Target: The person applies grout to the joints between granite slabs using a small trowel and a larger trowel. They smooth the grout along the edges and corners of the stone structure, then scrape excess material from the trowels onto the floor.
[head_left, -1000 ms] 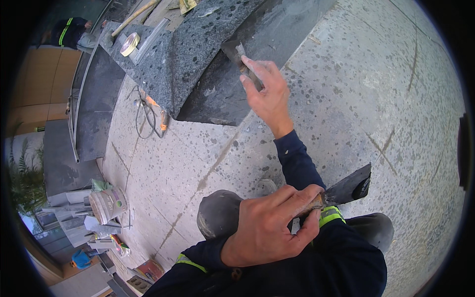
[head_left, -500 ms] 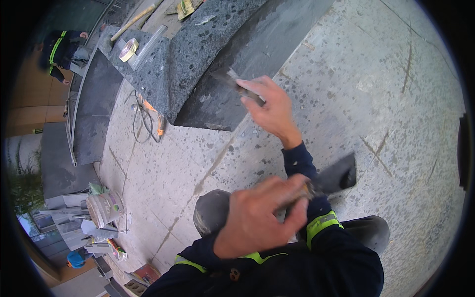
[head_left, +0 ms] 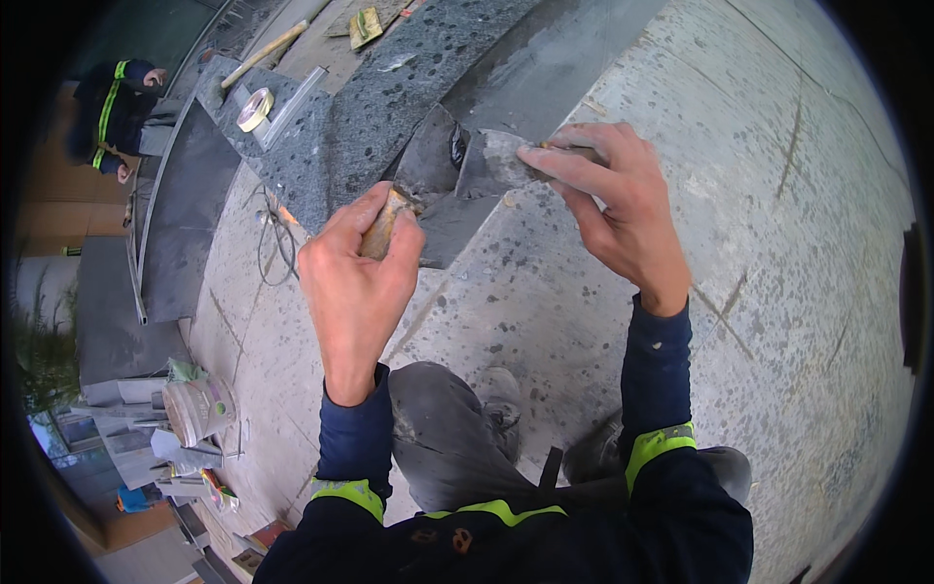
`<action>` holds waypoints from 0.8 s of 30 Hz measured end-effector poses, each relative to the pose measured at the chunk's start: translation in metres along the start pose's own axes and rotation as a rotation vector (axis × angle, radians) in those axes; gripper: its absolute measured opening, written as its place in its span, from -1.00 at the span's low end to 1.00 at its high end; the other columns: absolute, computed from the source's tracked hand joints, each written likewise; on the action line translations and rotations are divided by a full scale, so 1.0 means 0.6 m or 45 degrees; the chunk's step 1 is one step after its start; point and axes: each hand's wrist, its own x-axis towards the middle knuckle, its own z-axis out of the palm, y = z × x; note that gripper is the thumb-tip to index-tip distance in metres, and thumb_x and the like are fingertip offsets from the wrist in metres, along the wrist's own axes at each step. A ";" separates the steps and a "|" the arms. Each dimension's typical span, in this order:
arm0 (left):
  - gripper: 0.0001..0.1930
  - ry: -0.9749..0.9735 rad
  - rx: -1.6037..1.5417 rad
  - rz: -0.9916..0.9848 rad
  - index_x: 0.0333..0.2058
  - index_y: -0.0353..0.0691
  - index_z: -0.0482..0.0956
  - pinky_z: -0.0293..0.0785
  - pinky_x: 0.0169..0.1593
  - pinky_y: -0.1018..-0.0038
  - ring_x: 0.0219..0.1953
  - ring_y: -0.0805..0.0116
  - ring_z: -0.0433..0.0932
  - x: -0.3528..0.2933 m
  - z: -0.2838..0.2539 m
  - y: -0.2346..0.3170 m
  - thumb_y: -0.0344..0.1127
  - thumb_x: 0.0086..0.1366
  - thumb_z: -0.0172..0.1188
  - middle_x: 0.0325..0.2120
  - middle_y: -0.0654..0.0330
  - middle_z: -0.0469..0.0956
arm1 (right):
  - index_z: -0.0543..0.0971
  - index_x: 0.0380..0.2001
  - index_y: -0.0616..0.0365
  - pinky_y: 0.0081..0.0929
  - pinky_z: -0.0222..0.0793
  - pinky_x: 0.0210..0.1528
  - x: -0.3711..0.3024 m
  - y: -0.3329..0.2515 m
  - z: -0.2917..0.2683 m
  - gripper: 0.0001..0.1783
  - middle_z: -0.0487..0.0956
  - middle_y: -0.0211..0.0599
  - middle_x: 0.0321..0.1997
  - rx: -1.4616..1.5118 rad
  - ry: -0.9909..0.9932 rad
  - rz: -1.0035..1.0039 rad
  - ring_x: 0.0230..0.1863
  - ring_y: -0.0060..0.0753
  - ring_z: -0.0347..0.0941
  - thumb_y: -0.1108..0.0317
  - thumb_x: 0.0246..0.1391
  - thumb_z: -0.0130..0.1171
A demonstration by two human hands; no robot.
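Your left hand (head_left: 355, 268), back uppermost, pinches the worn, yellowish handle of a scraper (head_left: 426, 161) between thumb and fingers, its wide dark blade pointing up and away from you. Your right hand (head_left: 628, 200) pinches the handle of a second scraper (head_left: 491, 164), thumb below and fingers above, with its greyish blade turned to the left. The two blades come together in front of you, over the dark slab (head_left: 559, 63); whether they actually touch, you cannot tell from this view. A small dark, shiny lump (head_left: 457, 146) sits at the right edge of the left blade, just beside the right one. Beyond your left hand lies a speckled grey stone (head_left: 384, 112), and farther left on it a roll of tape (head_left: 255, 109) rests next to a long, clear strip (head_left: 295, 107), with a wooden handle (head_left: 265, 54) just above them. A looped cable (head_left: 265, 255) lies on the spotted floor (head_left: 545, 321) to the left of your left hand. A pale bucket (head_left: 199, 409) stands well apart at the lower left, and a co-worker (head_left: 107, 112) in dark clothing with bright yellow bands is at the upper left.
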 end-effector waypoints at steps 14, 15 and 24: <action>-0.66 -0.320 -0.214 0.096 -0.01 -0.40 0.79 0.63 -0.34 0.30 -0.47 0.12 0.71 -0.090 0.030 0.077 -0.46 0.22 0.50 -0.35 0.03 0.73 | 0.72 0.37 0.01 -0.37 0.47 0.36 -0.027 0.075 0.224 -0.39 0.66 -0.18 0.22 0.548 0.372 0.501 0.25 -0.26 0.58 0.59 0.26 0.45; -0.66 -0.356 -0.248 0.100 -0.02 -0.38 0.79 0.63 -0.35 0.29 -0.46 0.09 0.72 -0.101 0.041 0.081 -0.44 0.21 0.50 -0.36 0.04 0.73 | 0.72 0.38 0.02 -0.36 0.47 0.37 -0.026 0.072 0.252 -0.40 0.66 -0.19 0.23 0.618 0.414 0.490 0.26 -0.24 0.58 0.57 0.28 0.45; -0.60 -0.473 -0.325 0.072 0.02 -0.35 0.79 0.64 -0.37 0.28 -0.45 0.03 0.75 -0.125 0.062 0.055 -0.41 0.18 0.54 -0.38 0.06 0.72 | 0.75 0.34 0.00 -0.27 0.45 0.41 -0.001 0.055 0.352 -0.48 0.65 -0.14 0.26 0.699 0.617 0.520 0.33 -0.14 0.55 0.49 0.32 0.46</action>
